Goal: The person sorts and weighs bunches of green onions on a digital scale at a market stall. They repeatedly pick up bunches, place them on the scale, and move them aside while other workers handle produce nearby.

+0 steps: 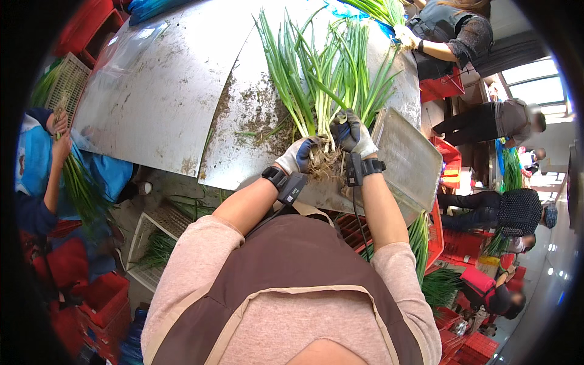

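Observation:
A loose bunch of green onions point(326, 86) lies on the metal table point(159, 91), leaves pointing away from me and roots towards me. Gloved in white and dark blue, my left hand point(299, 154) is closed around the white stems and roots at the bunch's left side. My right hand point(353, 132), in a similar glove, grips stems at the right side, a leaf crossing by its fingers. Tangled brown roots point(327, 166) hang between both hands at the near edge. Soil and leaf scraps lie on the metal left of the bunch.
A metal tray point(408, 159) leans at the table's right edge. A pale plastic crate point(146, 255) with greens stands low on the left. Co-workers handle onions at the far left and top right; a gloved hand point(407, 37) is there. Red crates point(102, 296) stand around.

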{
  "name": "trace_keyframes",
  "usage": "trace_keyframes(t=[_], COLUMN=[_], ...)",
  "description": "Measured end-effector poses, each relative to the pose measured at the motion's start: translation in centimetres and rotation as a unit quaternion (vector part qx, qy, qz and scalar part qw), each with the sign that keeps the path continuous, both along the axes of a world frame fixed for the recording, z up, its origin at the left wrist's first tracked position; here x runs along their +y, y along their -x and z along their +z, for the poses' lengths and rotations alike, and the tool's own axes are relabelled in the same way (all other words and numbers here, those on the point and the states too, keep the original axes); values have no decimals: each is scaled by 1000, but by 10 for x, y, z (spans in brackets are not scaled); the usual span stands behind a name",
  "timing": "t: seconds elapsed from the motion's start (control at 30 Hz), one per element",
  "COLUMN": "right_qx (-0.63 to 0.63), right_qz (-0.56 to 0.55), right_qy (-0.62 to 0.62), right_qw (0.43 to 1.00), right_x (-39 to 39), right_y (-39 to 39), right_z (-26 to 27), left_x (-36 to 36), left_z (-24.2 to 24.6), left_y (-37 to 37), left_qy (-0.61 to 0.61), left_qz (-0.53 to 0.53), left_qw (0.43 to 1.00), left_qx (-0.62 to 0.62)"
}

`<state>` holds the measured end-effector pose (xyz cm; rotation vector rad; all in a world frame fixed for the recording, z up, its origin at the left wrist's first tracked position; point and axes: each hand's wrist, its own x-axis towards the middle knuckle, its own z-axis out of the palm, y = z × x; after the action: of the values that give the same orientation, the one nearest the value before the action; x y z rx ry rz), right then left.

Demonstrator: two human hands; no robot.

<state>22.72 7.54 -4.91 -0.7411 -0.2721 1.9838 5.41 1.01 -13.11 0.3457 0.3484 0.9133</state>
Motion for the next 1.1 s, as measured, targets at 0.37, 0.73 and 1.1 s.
trace_keyframes(t=[0.37,0.73,1.1], right_qx=[-747,-588,-524], right_qz=[65,-159,-50], right_qy=[-211,-363,-230], right_qw=[627,705,818], right_x=[22,-81,-43], right_y=[41,44,44], right_z=[194,59,82], left_x=[-6,8,-5], left_z=[78,69,211], left_y=[11,-18,110], left_qy=[102,-146,29], left_qz=[-65,17,-8], left_qw=[988,966,955], left_qx=[100,213,296])
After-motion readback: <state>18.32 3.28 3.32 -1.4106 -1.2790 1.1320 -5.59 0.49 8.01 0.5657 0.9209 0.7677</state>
